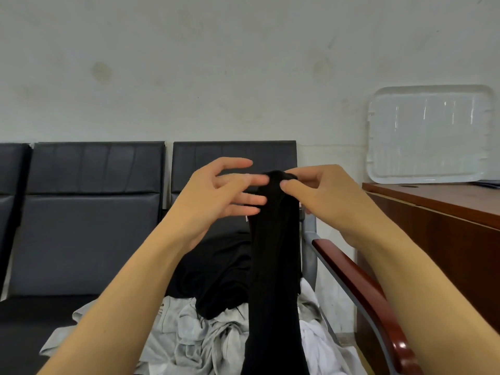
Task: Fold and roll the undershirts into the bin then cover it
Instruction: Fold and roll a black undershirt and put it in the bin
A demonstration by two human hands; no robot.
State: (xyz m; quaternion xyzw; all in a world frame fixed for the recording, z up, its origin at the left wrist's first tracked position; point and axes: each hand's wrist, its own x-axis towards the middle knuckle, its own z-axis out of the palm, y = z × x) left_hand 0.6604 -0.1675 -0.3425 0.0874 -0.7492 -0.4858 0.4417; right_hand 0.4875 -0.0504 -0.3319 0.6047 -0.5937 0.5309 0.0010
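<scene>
A right hand (319, 193) pinches the top of a black undershirt (274, 266), lifting it above a clothes pile (205, 336) on a chair (89, 226), likely to straighten it for folding. The left hand (213, 196), fingers spread, reaches toward it, gripping nothing.

Left grip (216, 193) spread, right grip (316, 190) pinching.
</scene>
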